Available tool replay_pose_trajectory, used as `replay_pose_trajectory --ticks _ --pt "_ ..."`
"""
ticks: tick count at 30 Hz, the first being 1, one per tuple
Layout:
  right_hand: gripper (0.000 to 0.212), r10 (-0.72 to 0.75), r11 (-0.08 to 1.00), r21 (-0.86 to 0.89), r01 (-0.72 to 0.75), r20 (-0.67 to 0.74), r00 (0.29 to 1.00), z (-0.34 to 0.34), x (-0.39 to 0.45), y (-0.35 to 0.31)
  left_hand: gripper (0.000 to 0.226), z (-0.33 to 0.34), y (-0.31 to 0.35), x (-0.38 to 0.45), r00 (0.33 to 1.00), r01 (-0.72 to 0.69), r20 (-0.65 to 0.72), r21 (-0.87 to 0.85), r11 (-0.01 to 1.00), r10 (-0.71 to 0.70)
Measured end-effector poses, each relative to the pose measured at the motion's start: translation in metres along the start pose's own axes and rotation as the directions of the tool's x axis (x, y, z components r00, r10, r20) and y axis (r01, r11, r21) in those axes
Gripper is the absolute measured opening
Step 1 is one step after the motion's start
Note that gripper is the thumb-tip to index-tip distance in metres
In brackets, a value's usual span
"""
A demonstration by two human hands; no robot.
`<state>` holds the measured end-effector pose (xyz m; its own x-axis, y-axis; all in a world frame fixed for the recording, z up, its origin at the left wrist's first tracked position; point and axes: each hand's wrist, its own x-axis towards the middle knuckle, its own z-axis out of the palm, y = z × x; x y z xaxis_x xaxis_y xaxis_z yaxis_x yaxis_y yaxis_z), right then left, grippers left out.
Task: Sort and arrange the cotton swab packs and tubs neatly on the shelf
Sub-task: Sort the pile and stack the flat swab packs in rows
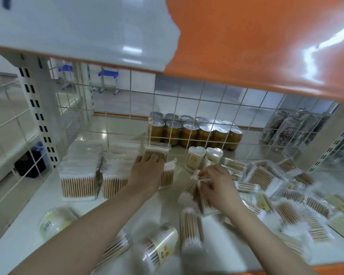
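Note:
Flat cotton swab packs stand upright in two neat rows (78, 175) at the shelf's left, with a third row (168, 172) forming beside them. My left hand (147, 171) rests on the top of that third row, fingers on a pack (156, 152) at its back. My right hand (216, 185) grips a swab pack (194, 188) just right of it, blurred by motion. Two heart-shaped tubs (196, 158) stand upright near the back. Round tubs (160, 247) lie on their sides at the front, one more (55, 221) at front left. Several loose packs (266, 177) lie scattered on the right.
The white shelf board (28, 231) has a wire grid back (187, 100). Behind the grid stand gold cans (189, 132) and tall drink cans (286, 128). An orange and white shelf (246, 46) hangs low overhead. A slotted upright post (38, 116) stands on the left.

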<state>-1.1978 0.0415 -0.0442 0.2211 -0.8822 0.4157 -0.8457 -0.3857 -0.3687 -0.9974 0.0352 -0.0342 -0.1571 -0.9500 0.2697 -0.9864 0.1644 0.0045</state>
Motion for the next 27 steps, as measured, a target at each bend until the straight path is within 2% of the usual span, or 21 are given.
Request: replay_pose_trajectory --ticks 4,7,10,19,23,27 --pt "0.023 0.014 0.999 -0.036 -0.013 0.041 0.999 0.000 0.003 0.002 0.045 0.004 -0.004 0.005 0.998 -0.057 0.024 0.126 0.990 0.055" --pt "0.028 0.046 0.996 -0.088 -0.034 0.137 0.990 0.001 0.006 0.002 0.049 0.005 -0.006 0.011 0.999 -0.045 0.027 0.120 0.992 0.042" --pt "0.029 0.069 0.993 -0.105 -0.052 0.167 0.983 0.002 0.006 0.002 0.054 0.005 -0.011 0.016 0.998 -0.048 0.040 0.122 0.991 0.044" --pt "0.019 0.031 0.997 -0.073 -0.024 0.096 0.995 -0.004 0.008 0.015 0.062 0.012 -0.017 0.028 0.996 -0.074 0.060 0.147 0.986 0.066" --pt "0.016 0.102 0.994 -0.052 -0.100 0.035 0.994 -0.012 0.013 0.023 0.059 0.013 -0.016 0.030 0.993 -0.104 0.064 0.178 0.979 0.094" --pt "0.024 0.185 0.978 -0.109 -0.179 0.053 0.981 -0.019 0.025 0.033 0.061 0.013 -0.011 0.031 0.993 -0.094 0.087 0.206 0.974 0.077"
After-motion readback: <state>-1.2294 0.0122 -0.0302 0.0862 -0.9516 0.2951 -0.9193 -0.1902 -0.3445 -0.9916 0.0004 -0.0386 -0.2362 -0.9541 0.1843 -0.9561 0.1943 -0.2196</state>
